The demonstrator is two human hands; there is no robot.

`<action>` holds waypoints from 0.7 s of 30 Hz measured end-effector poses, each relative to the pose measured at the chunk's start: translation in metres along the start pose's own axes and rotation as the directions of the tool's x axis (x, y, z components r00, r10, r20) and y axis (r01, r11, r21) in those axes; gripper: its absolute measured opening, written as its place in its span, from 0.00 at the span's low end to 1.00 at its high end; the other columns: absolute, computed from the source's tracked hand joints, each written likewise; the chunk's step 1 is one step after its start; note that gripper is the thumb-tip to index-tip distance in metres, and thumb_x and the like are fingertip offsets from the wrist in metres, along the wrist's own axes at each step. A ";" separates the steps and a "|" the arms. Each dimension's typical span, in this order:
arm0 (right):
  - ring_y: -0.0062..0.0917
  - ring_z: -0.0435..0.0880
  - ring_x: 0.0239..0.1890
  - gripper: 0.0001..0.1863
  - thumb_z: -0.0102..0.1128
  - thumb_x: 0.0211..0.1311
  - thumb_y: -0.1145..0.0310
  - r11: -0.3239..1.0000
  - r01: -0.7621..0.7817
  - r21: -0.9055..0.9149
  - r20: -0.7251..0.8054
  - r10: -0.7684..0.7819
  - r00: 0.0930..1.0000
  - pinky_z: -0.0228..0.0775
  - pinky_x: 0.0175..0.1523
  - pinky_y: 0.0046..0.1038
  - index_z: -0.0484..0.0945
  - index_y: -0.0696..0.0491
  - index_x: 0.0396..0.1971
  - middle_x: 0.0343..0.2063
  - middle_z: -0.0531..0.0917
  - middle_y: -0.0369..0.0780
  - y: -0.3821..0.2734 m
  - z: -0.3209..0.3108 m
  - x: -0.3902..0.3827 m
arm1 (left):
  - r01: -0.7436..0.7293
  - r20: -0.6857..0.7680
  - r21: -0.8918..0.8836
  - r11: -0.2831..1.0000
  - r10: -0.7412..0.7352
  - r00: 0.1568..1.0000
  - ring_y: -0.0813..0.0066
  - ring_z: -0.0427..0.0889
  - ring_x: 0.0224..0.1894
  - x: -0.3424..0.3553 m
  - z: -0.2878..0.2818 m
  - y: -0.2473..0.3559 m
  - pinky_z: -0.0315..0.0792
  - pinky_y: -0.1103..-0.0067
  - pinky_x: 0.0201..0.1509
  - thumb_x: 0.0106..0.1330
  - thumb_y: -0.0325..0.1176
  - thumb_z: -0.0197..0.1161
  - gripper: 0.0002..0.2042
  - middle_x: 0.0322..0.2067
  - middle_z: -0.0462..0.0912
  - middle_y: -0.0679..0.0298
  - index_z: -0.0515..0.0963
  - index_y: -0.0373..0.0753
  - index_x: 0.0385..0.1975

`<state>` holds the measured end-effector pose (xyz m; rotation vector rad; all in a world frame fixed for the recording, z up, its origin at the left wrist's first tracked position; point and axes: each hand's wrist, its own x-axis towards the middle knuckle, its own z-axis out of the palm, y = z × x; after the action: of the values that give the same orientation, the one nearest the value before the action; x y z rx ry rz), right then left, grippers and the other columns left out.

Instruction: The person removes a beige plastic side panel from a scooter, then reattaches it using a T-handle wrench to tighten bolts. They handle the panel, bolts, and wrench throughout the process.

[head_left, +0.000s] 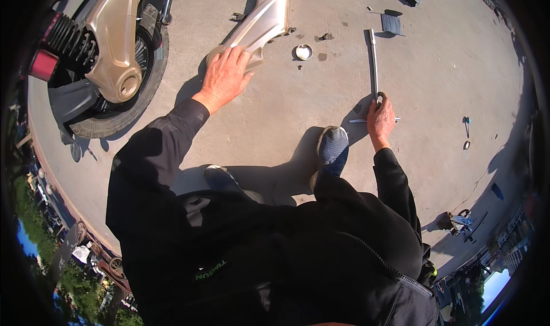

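Note:
My left hand [226,77] lies on the near end of a long gold-coloured vehicle panel [266,19] on the ground. Its fingers are spread over the surface, and the thumb stands apart. Further right, my right hand [381,120] is closed around a T-handle wrench [374,62], close to its crossbar. The wrench's long silver shaft points away from me, and the crossbar shows on both sides of the hand. Between panel and wrench sit a small round dish [303,52] with something white in it and a small dark part [326,36].
At the left stands a wheel [152,91] with a gold arm cover [112,39] and a black coil spring [71,39]. A grey-blue block [391,24] lies at the far right. Small tools [467,125] lie on the right. My shoe [332,148] is near the wrench.

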<state>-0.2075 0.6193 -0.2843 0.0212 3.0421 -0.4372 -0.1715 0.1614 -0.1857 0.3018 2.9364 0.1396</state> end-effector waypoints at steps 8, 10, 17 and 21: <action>0.38 0.85 0.39 0.18 0.61 0.67 0.63 0.998 0.005 0.059 0.000 -0.005 1.000 0.75 0.47 0.39 0.77 0.50 0.55 0.35 0.84 0.43 -0.002 -0.005 0.003 | 0.396 0.252 -0.101 0.913 -0.362 0.898 0.45 0.62 0.74 0.020 0.027 -0.047 0.65 0.57 0.75 0.50 0.46 0.83 0.59 0.70 0.61 0.41 0.48 0.31 0.75; 0.38 0.85 0.39 0.18 0.61 0.67 0.63 0.997 0.001 0.073 0.007 -0.001 1.000 0.75 0.47 0.39 0.77 0.50 0.55 0.35 0.84 0.43 -0.003 -0.005 0.001 | 0.415 0.256 -0.152 0.897 -0.370 0.893 0.44 0.61 0.74 0.018 0.032 -0.046 0.63 0.59 0.76 0.49 0.43 0.83 0.59 0.71 0.60 0.41 0.48 0.31 0.75; 0.38 0.86 0.40 0.18 0.60 0.69 0.63 0.999 0.049 0.023 -0.056 -0.048 0.997 0.76 0.47 0.39 0.76 0.49 0.56 0.38 0.85 0.44 0.004 0.001 0.003 | 0.383 0.211 -0.156 0.911 -0.348 0.914 0.43 0.59 0.74 0.018 0.039 -0.050 0.65 0.55 0.73 0.47 0.43 0.85 0.60 0.72 0.58 0.43 0.47 0.31 0.74; 0.39 0.84 0.46 0.21 0.61 0.68 0.64 0.992 0.122 0.011 0.017 -0.122 0.992 0.76 0.49 0.40 0.75 0.50 0.59 0.46 0.83 0.45 -0.011 -0.018 0.008 | 0.181 -0.034 0.000 0.983 -0.181 0.983 0.48 0.57 0.75 0.015 0.034 -0.033 0.59 0.54 0.76 0.57 0.46 0.78 0.49 0.72 0.58 0.45 0.55 0.33 0.73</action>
<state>-0.2173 0.6137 -0.2643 -0.1685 3.0343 -0.4574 -0.1862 0.1347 -0.2255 0.0315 2.9793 0.1148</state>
